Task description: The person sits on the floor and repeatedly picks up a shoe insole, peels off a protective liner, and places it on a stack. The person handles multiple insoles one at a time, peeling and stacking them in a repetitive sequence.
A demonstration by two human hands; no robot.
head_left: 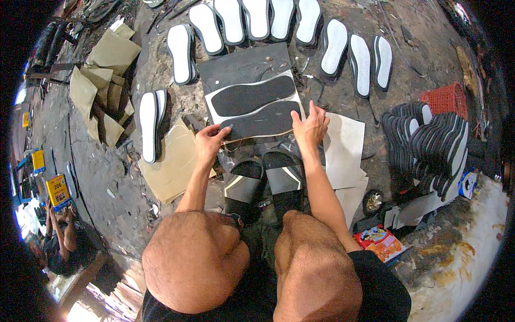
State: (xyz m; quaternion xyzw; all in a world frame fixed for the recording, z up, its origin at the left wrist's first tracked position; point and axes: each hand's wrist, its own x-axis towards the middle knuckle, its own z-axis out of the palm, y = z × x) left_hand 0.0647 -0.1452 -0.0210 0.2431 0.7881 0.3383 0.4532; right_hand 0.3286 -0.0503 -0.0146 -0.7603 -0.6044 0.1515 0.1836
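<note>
Head view shows a black sole (263,121) which is held between the two hands, over the near part of a white sheet (216,117). Its left end is gripped by the left hand (212,140), with the thumb on top; its right end is pressed by the thumb of the right hand (311,127), whose index finger is stretched away. The fingers under the edge are partly hidden, so their grip cannot be fully told. Just beyond the hands, a second black sole (252,96) is laid flat on the sheet — white margin is left showing around it, so this pair seems unfinished. Farther beyond the hands, white-topped soles (204,27) are set out in an arc, apparently more advanced. Well to the right of the right hand, many soles are gathered in stacks (440,142) — perhaps also done.
</note>
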